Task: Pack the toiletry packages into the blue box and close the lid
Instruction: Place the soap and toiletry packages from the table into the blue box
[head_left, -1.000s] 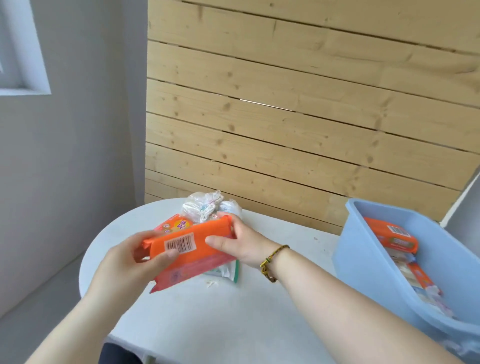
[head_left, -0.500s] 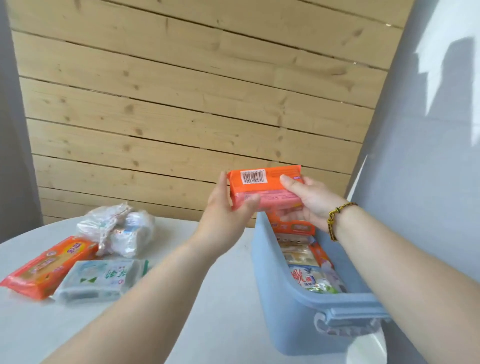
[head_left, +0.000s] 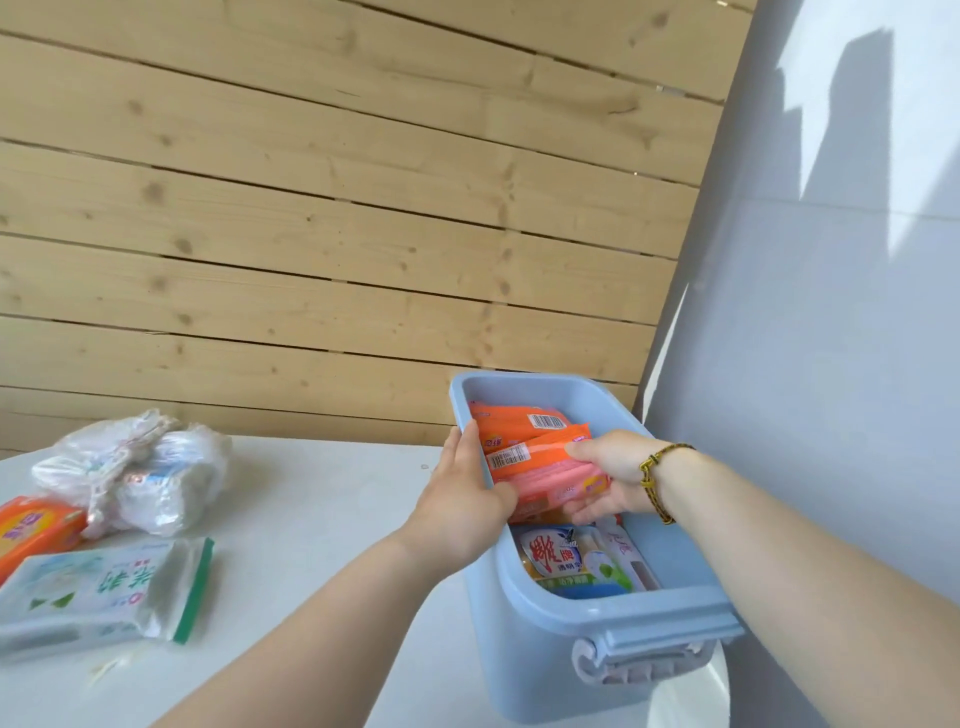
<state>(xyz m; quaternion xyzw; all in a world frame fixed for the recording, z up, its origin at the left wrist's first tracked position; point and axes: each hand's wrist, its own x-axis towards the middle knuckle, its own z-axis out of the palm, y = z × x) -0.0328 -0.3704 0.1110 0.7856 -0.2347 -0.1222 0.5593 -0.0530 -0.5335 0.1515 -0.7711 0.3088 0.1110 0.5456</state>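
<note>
Plank wall, blue plastic box, left hand, right hand, grips clamping glossy orange package

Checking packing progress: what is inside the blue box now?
An orange barcoded package at the far end, an orange-pink package gripped by the right hand, printed packets nearer. The floor of the blue plastic box is covered.

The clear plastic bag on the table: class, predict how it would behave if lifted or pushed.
The plastic bag is crinkled and slumped, so it would probably sag when lifted. Its glossy film may be slippery. It lies in a low heap on the table, so a push would likely slide it, not roll it.
</note>
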